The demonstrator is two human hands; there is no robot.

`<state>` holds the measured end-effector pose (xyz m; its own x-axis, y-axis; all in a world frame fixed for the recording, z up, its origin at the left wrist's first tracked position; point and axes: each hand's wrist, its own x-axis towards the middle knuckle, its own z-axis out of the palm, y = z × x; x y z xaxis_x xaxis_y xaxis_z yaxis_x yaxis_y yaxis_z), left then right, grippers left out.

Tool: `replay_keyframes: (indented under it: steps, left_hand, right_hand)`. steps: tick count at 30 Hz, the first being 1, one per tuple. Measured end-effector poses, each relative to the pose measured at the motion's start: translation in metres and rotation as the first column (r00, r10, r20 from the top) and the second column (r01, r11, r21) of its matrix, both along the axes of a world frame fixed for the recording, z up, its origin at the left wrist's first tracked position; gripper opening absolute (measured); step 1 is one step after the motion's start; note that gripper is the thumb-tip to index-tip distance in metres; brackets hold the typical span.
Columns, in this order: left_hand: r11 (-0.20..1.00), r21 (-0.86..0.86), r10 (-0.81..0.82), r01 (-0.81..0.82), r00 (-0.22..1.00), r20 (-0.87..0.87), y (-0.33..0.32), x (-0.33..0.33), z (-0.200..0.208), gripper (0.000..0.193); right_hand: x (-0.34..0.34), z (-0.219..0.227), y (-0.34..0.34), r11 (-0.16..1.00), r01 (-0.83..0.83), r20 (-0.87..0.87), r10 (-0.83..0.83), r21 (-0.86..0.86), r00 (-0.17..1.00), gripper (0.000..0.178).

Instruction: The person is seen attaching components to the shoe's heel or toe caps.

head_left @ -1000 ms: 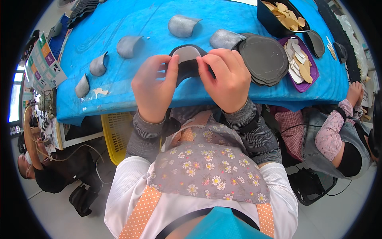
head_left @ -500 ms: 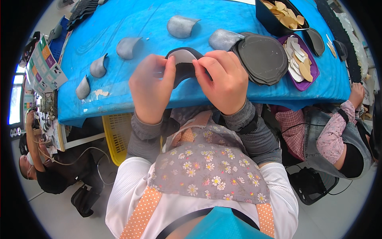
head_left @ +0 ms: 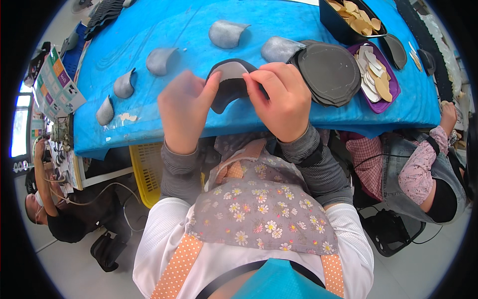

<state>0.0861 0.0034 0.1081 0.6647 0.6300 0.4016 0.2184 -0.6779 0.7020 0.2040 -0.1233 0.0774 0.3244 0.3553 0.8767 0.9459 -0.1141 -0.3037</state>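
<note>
Between my two hands is a black curved sheet piece (head_left: pixel 224 97), bent into an arch, with a thin pale crescent (head_left: pixel 230 70) lying along its upper part. My left hand (head_left: pixel 183 114) pinches the left side, thumb against the pale crescent; its other fingers are blurred. At the right end, my right hand (head_left: pixel 285 99) pinches the crescent and the black piece between thumb and bent fingers. To the right is a stack of dark flat rounded pieces (head_left: pixel 328 72). A grey curved shell (head_left: pixel 280 49) rests against the stack's left side.
More grey shells (head_left: pixel 226 34) stand in an arc on the blue-covered table (head_left: pixel 129 30). A purple tray (head_left: pixel 393 97) holds pale crescents, and a black bin (head_left: pixel 338 27) holds tan ones. A yellow basket (head_left: pixel 145 174) is below the table edge. People sit at both sides.
My left hand has shifted slightly left and down, uncovering more of the black piece's left end. My right hand keeps nearly the same place and grip.
</note>
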Motion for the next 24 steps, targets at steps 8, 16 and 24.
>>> replay_keyframes:
  steps: [8, 16, 24]
  left_hand:
    - [0.975, -0.075, -0.206, 0.21, 0.976, 0.066, -0.008, 0.008, 0.0, 0.019]
    - [0.971, -0.031, -0.235, 0.239, 0.967, 0.094, -0.018, 0.009, -0.003, 0.017]
    - [0.933, -0.289, -0.193, 0.216, 0.975, 0.107, -0.023, -0.005, -0.007, 0.021]
  right_hand:
    - [0.003, -0.002, -0.002, 1.0, -0.02, -0.041, 0.02, 0.019, 0.999, 0.017]
    - [-0.001, -0.002, 0.0, 0.982, -0.074, -0.329, 0.128, 0.174, 0.936, 0.019]
    - [-0.005, 0.001, -0.007, 0.978, -0.198, -0.373, 0.208, 0.066, 0.904, 0.016]
